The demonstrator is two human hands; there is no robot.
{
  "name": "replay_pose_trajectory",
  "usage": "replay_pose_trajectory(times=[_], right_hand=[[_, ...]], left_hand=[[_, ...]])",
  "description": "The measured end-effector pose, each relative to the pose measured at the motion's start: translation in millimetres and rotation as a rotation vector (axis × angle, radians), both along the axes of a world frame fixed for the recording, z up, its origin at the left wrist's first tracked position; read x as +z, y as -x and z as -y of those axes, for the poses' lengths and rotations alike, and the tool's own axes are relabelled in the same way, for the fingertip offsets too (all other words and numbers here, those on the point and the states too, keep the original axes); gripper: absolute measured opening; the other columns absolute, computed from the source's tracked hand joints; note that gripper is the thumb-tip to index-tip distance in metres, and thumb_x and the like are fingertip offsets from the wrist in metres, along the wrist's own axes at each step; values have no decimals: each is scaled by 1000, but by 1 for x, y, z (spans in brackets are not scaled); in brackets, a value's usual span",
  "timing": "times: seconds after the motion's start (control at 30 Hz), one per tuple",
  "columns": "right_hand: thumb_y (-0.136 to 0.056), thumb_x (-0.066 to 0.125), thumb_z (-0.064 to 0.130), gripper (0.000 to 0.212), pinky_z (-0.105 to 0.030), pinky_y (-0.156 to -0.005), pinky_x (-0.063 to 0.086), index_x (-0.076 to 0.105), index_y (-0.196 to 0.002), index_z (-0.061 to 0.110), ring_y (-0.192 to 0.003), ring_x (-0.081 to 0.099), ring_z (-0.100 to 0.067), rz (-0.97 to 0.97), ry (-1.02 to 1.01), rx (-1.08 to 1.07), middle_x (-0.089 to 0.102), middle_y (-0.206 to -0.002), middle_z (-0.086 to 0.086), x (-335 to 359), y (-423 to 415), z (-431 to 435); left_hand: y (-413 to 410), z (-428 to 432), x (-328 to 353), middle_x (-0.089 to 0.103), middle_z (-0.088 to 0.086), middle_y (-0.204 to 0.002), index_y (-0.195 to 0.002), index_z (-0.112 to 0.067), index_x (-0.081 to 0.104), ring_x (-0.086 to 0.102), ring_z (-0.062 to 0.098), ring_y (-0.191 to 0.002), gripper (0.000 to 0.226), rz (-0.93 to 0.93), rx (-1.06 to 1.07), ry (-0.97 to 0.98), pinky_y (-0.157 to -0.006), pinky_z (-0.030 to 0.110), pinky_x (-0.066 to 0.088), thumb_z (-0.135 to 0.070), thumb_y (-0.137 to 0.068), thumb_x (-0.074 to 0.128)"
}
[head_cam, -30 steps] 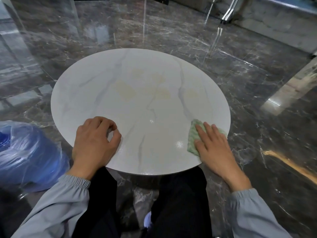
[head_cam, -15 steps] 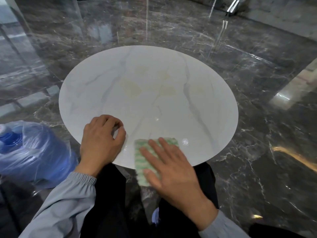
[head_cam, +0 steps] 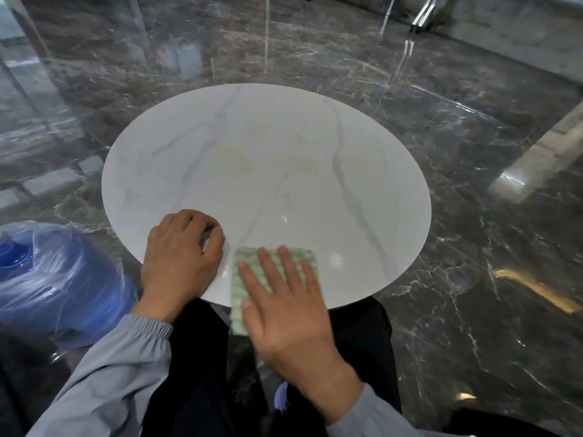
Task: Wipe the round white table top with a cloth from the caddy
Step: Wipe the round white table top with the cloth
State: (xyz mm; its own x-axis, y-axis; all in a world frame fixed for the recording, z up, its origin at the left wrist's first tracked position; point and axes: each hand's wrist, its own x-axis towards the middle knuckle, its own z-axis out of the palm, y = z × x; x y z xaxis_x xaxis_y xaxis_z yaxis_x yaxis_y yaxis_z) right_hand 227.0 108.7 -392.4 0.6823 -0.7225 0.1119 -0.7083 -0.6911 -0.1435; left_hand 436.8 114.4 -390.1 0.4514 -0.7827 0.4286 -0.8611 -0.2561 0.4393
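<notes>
On the floor at left sits a wrapped blue water jug (head_cam: 56, 279). Left hand (head_cam: 179, 257) rests curled, empty, on the near rim of the white table top (head_cam: 284, 190). Right hand (head_cam: 284, 310), fingers flat, presses a green-striped cloth (head_cam: 237, 288) overhanging that edge; wide veined surface stretches beyond.

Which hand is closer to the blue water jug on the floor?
Left. The left hand rests on the table on the side nearest the jug; the right hand presses the green cloth, farther from it.
</notes>
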Motion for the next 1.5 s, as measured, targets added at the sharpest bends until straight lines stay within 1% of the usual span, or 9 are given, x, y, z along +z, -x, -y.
replay_pose_trajectory(times=[0.2, 0.5, 0.63, 0.73, 0.83, 1.17, 1.23, 1.3, 1.5], right_hand=[[-100, 31, 49, 62, -36, -124, 5, 32, -160, 35, -158, 17, -22, -9, -24, -70, 26, -169, 4, 10, 58, 59], [-105, 6, 55, 66, -56, -126, -6, 25, -162, 30, -159, -10, -27, -126, -165, -431, -4, -173, 4, -3, 149, 175], [-99, 17, 35, 65, -67, -120, 15, 31, -161, 21, -155, 12, -47, -153, 25, -74, 19, -170, -12, 15, 76, 92], [-104, 29, 41, 61, -50, -125, -11, 16, -163, 38, -159, -9, -25, -56, -103, 104, 4, -173, 6, 17, 25, 30], [-102, 29, 46, 63, -39, -125, -16, 13, -163, 44, -158, -14, -16, -48, -117, 144, 1, -172, 12, 21, 19, 21], [-105, 11, 39, 59, -50, -126, -7, 8, -164, 37, -158, -16, -23, -134, -306, -456, -13, -172, 6, 29, 133, 187], [-92, -9, 43, 78, -58, -124, -5, 24, -162, 31, -157, -19, -31, -230, -203, -290, -19, -170, 2, 24, 102, 176], [-82, -14, 50, 88, -58, -123, -5, 13, -164, 34, -157, -18, -32, -266, -137, -100, -14, -172, 2, 20, 56, 139], [-102, 29, 48, 63, -43, -124, -17, 5, -160, 50, -157, -16, -14, -77, -206, 173, -5, -172, 15, 26, -5, 64]], left_hand=[[-1, -1, 1, 67, 1, -101, -92, -21, 71, 58, 32, -95, 27, -6, -22, -5, -84, 45, 43, -36, -94, 49], [4, 1, 3, 67, 2, -102, -92, -18, 72, 58, 31, -95, 32, 8, 7, -18, -82, 45, 41, -39, -94, 47], [3, 1, 3, 67, 3, -102, -92, -18, 72, 58, 33, -95, 30, 25, 7, -22, -81, 45, 41, -38, -94, 49], [1, -1, 1, 67, 5, -103, -93, -19, 72, 58, 36, -96, 28, 40, 9, -29, -81, 47, 42, -35, -94, 49], [0, 0, 0, 67, 4, -104, -93, -21, 72, 58, 35, -96, 27, 30, -3, -38, -83, 47, 42, -35, -94, 49], [4, 2, 4, 67, 3, -104, -93, -21, 71, 58, 35, -97, 31, 11, 7, -50, -83, 47, 42, -40, -93, 46], [5, 1, 4, 67, 3, -103, -92, -21, 71, 57, 35, -97, 30, 11, 19, -45, -82, 47, 42, -39, -93, 46], [5, 0, 3, 66, 2, -102, -92, -21, 70, 57, 34, -95, 29, 15, 27, -28, -82, 47, 42, -38, -93, 47], [2, -1, 2, 66, 2, -103, -93, -22, 70, 58, 34, -96, 22, 31, 1, -34, -84, 48, 44, -36, -93, 53]])
